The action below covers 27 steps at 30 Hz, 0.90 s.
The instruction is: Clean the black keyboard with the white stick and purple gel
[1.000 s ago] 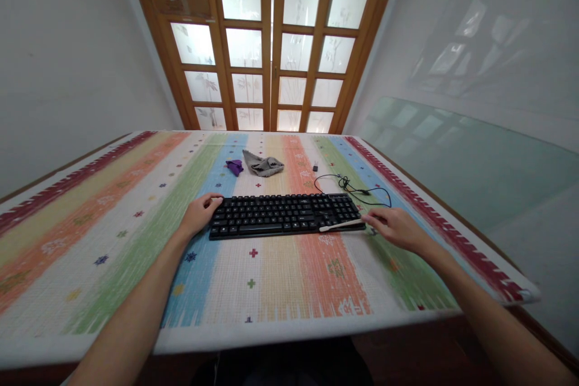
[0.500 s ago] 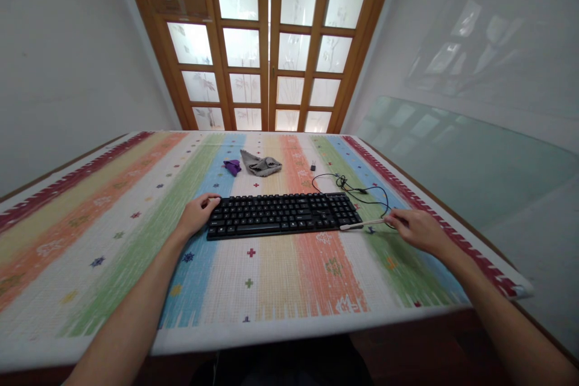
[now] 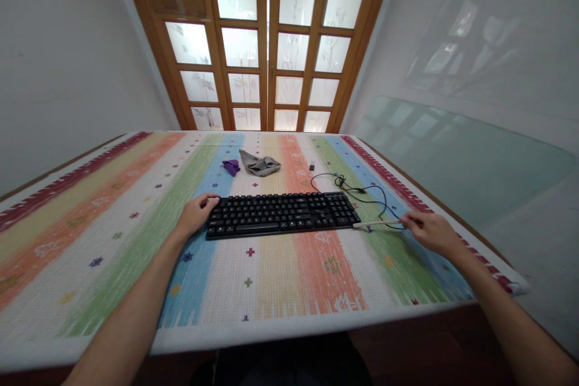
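Observation:
A black keyboard (image 3: 280, 215) lies on the striped tablecloth in front of me. My left hand (image 3: 198, 212) grips its upper left corner, thumb and fingers pressed against the edge. Off the keyboard's right end, my right hand (image 3: 425, 229) pinches a thin pale stick (image 3: 377, 224) with a slightly thicker tip; whether it is a swab or a slim brush I cannot tell. The stick points left, its tip at the keyboard's lower right corner. The keyboard's black cable (image 3: 362, 190) lies loosely looped behind that corner and runs close to my right fingers.
Behind the keyboard lie a crumpled grey cloth (image 3: 260, 164), a small purple cloth (image 3: 231, 167) and a small dark object with prongs (image 3: 312, 166). The table (image 3: 275, 301) has its near edge right before me. A greenish glass panel (image 3: 461, 151) leans along the right wall.
My right hand has moved right with the stick, drawing its tip from the keyboard's lower right edge to the corner. My left hand stays on the keyboard.

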Available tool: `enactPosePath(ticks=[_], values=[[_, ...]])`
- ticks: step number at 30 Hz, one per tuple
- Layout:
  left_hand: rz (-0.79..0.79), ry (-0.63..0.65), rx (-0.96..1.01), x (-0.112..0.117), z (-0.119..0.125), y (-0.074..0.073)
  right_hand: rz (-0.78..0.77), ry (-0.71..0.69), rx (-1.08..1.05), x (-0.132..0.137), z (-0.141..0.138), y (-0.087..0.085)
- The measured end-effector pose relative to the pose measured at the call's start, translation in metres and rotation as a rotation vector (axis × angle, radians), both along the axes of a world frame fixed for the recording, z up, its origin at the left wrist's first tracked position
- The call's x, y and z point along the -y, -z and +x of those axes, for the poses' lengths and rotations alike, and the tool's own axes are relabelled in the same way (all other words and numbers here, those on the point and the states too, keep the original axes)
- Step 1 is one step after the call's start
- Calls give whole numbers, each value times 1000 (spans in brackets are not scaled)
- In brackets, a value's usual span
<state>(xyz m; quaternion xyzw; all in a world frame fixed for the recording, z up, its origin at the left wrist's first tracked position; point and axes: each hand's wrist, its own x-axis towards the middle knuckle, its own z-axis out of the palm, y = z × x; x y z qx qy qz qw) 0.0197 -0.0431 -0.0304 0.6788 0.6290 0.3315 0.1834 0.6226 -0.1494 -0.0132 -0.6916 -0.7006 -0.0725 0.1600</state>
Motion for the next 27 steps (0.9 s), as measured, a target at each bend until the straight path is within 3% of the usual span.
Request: enactPosePath(ticks=[9, 12, 15, 20, 27], values=[[-1, -5, 26, 0, 1, 1, 23, 70, -61, 10, 13, -12], [-3, 0, 35, -1, 1, 1, 107, 97, -117, 14, 17, -22], [2, -3, 38, -1, 1, 1, 96, 86, -223, 18, 14, -35], [-3, -7, 32, -1, 1, 1, 52, 50, -356, 17, -19, -51], [6, -3, 43, -2, 1, 3, -96, -213, -429, -3, -89, -52]])
